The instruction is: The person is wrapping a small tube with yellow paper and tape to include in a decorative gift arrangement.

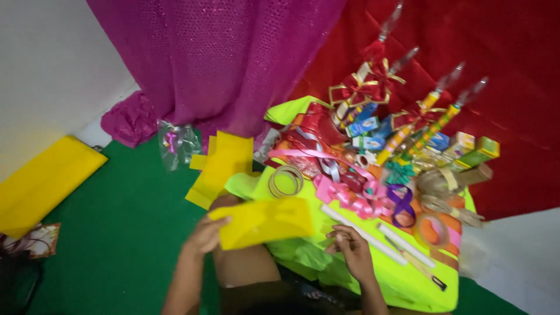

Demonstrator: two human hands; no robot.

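Left hand: we see it gripping the yellow sheet at its edge.
Right hand: we think loosely curled, empty, on the lime cloth.
Nearby: white sticks, pink ribbon bows.

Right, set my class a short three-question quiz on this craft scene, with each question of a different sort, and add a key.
1. True or false: the left hand holds a yellow sheet.
2. Which lies nearest the right hand? A) white sticks B) clear bag C) purple cloth
3. What colour is the floor?

Key: 1 true; 2 A; 3 green.
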